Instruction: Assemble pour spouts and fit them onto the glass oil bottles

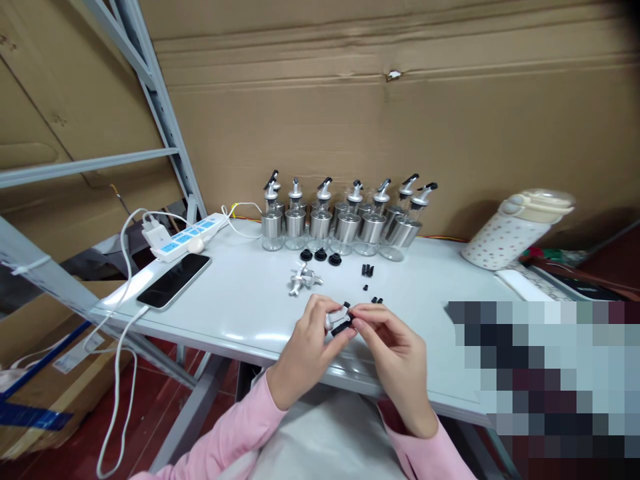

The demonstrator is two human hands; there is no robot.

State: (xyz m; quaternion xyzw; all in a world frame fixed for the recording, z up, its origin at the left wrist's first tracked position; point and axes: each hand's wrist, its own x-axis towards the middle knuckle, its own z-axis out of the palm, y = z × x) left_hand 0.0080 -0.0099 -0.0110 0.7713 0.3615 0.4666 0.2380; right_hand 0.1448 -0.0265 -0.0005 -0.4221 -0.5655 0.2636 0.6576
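Both my hands meet over the near edge of a white table. My left hand pinches a small silver pourer spout with a black part. My right hand is closed on the black end of the same piece. Just beyond them lie loose silver spouts, three black round caps and several tiny black plugs. At the back stands a row of glass and steel dispenser bottles with spouts fitted.
A black phone lies at the left, cabled to a white power strip. A spotted cream jug stands at the right. Cardboard sheets form the back wall. A grey metal rack rises at the left.
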